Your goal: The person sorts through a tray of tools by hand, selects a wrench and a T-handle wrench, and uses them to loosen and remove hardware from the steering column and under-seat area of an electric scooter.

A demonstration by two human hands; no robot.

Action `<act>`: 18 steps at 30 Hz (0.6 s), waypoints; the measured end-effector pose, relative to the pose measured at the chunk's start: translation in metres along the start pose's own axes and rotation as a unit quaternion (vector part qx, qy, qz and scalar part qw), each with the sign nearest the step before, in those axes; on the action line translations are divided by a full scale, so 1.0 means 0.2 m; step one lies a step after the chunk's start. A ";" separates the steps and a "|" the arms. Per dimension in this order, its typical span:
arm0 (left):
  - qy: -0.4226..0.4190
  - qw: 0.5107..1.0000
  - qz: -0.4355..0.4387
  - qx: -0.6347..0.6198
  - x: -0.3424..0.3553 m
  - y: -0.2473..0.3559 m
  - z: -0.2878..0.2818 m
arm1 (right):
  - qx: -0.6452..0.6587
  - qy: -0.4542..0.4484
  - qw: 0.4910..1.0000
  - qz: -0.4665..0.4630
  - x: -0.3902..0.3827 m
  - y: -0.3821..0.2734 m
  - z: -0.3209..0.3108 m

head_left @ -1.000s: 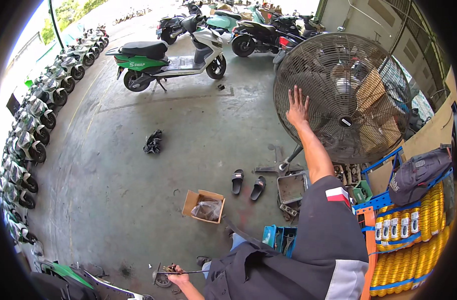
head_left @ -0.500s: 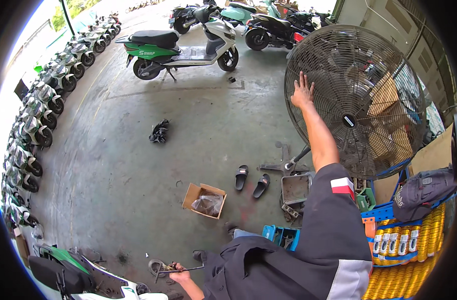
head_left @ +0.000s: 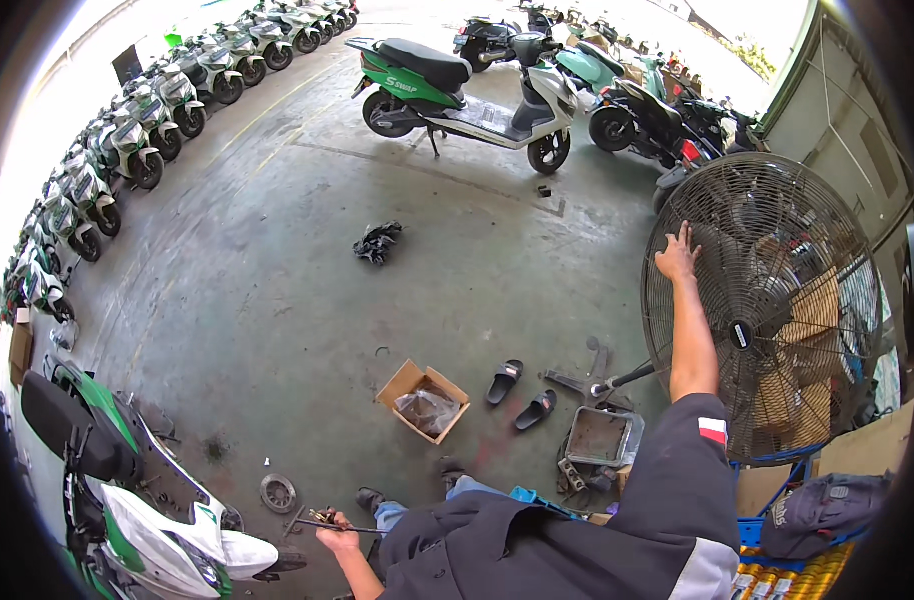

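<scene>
My right arm (head_left: 695,345) reaches out to a large black pedestal fan (head_left: 742,334). At the left side of its wire guard, my right hand (head_left: 680,255) has its fingers stretched out and seems to touch the wires. Low in the view, my left hand (head_left: 338,535) is closed round a thin dark T-handle wrench (head_left: 362,529), held level. Small brass-coloured pieces seem to show at those fingers, too small to make out. On the floor beyond the left hand lies a round metal wheel-like part (head_left: 278,493).
A white-and-green scooter (head_left: 167,530) stands at lower left. Ahead are an open cardboard box (head_left: 424,402), black slides (head_left: 505,382), a grey bin (head_left: 599,437) and crumpled black material (head_left: 377,243). Another scooter (head_left: 457,95) stands farther off; parked scooters (head_left: 127,140) line the left. A backpack (head_left: 822,515) lies at right.
My view has swung, so the fan and floor things sit farther right or lower, and more of the near scooter shows. My right hand remains at the fan guard; my left still holds the wrench.
</scene>
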State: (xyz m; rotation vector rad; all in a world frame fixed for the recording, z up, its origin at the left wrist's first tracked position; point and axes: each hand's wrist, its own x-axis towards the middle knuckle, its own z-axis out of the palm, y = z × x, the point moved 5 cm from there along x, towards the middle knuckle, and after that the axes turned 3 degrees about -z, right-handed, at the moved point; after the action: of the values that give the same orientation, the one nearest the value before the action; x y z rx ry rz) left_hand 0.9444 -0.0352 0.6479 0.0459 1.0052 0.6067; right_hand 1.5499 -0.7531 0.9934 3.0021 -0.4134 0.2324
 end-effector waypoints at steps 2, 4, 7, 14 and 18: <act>0.013 1.000 0.002 0.014 -0.02 -0.01 -0.04 | 0.004 0.010 1.000 -0.004 -0.04 0.04 0.04; 0.005 1.000 -0.001 0.014 -0.02 -0.02 -0.06 | 0.001 0.014 1.000 -0.010 -0.06 0.07 0.07; 0.003 1.000 0.009 -0.011 -0.04 -0.03 -0.08 | -0.015 0.025 0.999 -0.041 -0.05 0.05 0.06; 0.040 0.998 0.036 -0.032 -0.14 0.01 0.04 | 0.016 0.064 0.991 -0.113 -0.07 -0.10 0.18; 0.006 0.998 -0.027 -0.050 -0.04 -0.08 0.14 | 0.282 0.055 0.948 -0.134 0.08 0.15 0.58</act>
State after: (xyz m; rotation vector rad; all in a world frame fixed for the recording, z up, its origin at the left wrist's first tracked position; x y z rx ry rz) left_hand 0.9696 -0.0460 0.6650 -0.0737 0.9826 0.6076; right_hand 1.5731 -0.8005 0.8846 3.5201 0.1019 0.5756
